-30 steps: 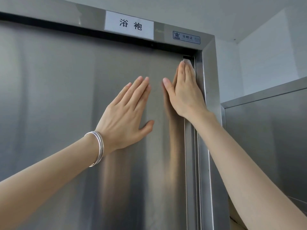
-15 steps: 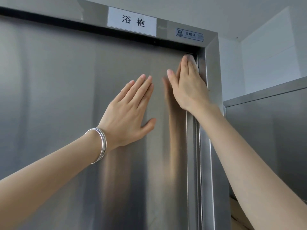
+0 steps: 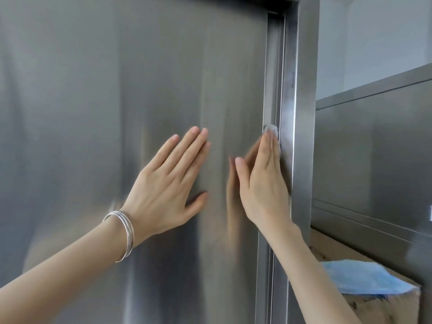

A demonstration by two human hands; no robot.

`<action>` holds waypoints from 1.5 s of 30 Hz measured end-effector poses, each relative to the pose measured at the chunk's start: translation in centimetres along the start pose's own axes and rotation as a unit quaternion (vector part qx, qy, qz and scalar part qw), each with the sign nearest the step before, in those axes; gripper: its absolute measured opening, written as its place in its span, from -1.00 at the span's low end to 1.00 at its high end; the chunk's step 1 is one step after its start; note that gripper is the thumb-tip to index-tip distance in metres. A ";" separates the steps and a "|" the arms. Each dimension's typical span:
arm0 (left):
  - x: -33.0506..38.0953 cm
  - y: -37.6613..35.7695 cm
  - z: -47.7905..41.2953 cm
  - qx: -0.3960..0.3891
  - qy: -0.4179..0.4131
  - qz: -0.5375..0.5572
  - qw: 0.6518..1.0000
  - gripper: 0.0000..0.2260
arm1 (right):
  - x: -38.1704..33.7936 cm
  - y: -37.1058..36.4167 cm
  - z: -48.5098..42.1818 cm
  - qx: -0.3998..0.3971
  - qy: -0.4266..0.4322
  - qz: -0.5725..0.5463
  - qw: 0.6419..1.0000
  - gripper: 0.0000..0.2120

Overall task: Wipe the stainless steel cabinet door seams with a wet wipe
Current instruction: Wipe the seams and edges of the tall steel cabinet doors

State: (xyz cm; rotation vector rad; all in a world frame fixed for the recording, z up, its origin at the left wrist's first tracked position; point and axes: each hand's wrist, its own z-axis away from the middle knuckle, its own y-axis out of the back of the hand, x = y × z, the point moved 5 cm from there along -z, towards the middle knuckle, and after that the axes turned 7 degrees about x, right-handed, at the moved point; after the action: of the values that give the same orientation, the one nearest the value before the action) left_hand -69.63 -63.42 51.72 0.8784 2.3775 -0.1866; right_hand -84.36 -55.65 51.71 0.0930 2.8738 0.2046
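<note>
A tall stainless steel cabinet door (image 3: 117,113) fills the view. Its right vertical seam (image 3: 279,78) runs beside the steel frame (image 3: 306,90). My right hand (image 3: 264,183) lies flat with fingers straight, pressing a white wet wipe (image 3: 270,129) into that seam; only the wipe's top edge shows above my fingertips. My left hand (image 3: 168,181), a silver bangle on its wrist, rests flat on the door with fingers spread, a little left of the right hand.
A lower steel cabinet (image 3: 374,148) stands to the right of the frame. Below it a blue cloth (image 3: 360,279) lies on a cardboard box (image 3: 383,307). A white wall (image 3: 374,43) rises behind.
My right hand has slid the wipe down the seam from the door's top corner to about mid-height. The view has dropped with it, so the label above is out of frame.
</note>
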 end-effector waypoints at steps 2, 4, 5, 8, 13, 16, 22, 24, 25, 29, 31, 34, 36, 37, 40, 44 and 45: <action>0.3 0.0 0.5 -0.009 0.000 0.003 1.000 -0.28 | 0.8 -0.2 2.2 -0.030 -0.010 -0.011 0.999 -0.21; 0.5 -0.1 0.6 -0.012 -0.005 -0.001 1.000 -0.28 | 0.8 -0.2 0.9 -0.040 -0.024 -0.026 0.999 -0.21; 0.5 -0.1 0.6 -0.011 -0.007 -0.001 1.000 -0.28 | 0.8 -0.1 -0.3 -0.039 -0.027 -0.027 0.999 -0.24; 0.4 -0.1 0.5 -0.007 -0.009 -0.003 1.000 -0.28 | 0.5 0.3 -1.5 -0.027 0.004 -0.003 1.000 -0.26; 0.4 -0.1 0.5 -0.018 -0.010 -0.006 1.000 -0.29 | 2.8 -1.1 9.1 -0.065 -0.021 0.036 0.997 -0.30; 0.4 -0.1 0.6 -0.020 -0.014 -0.001 1.000 -0.29 | 4.2 -1.5 13.5 -0.083 -0.018 0.025 0.996 -0.30; 0.4 0.1 0.4 -0.012 -0.011 0.010 1.000 -0.30 | 3.9 -1.0 11.5 -0.086 -0.004 0.038 0.996 -0.24; 0.8 0.2 0.4 -0.013 -0.013 0.018 1.000 -0.31 | 4.1 -1.3 12.3 -0.069 -0.022 0.026 0.997 -0.27; 1.3 0.1 0.7 -0.016 -0.022 0.025 0.999 -0.32 | 4.3 -1.5 13.3 -0.062 -0.031 0.027 0.997 -0.30; 6.2 -1.1 4.1 -0.044 -0.116 0.051 0.991 -0.34 | 5.9 -2.4 21.0 -0.090 -0.065 0.021 0.994 -0.39; 8.7 -1.7 6.0 -0.059 -0.145 0.058 0.986 -0.34 | 6.5 -2.4 24.0 -0.108 -0.069 0.006 0.992 -0.40; 10.5 -2.1 7.2 -0.071 -0.144 0.057 0.985 -0.33 | 6.0 -2.0 22.5 -0.110 -0.089 -0.052 0.989 -0.37; 10.6 -2.2 7.2 -0.072 -0.137 0.053 0.987 -0.34 | 5.1 -1.6 19.2 -0.100 -0.088 -0.108 0.985 -0.38; 10.6 -2.3 7.1 -0.072 -0.135 0.051 0.987 -0.34 | 4.8 -1.4 17.6 -0.089 -0.082 -0.126 0.985 -0.39; 10.6 -2.3 7.0 -0.072 -0.135 0.045 0.987 -0.36 | 5.5 -1.7 17.4 -0.066 -0.061 -0.156 0.984 -0.46; 10.6 -2.5 7.4 -0.074 -0.141 0.016 0.987 -0.36 | 7.8 -2.7 28.4 -0.105 -0.119 -0.180 0.971 -0.44; 10.6 -2.5 7.4 -0.072 -0.145 0.008 0.987 -0.36 | 8.0 -2.7 30.7 -0.119 -0.123 -0.177 0.969 -0.42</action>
State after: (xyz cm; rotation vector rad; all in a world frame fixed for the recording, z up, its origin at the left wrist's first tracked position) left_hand -74.08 -61.91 39.40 0.7472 2.0849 -0.1257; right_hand -84.24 -53.62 19.97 -0.4084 2.5410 0.4313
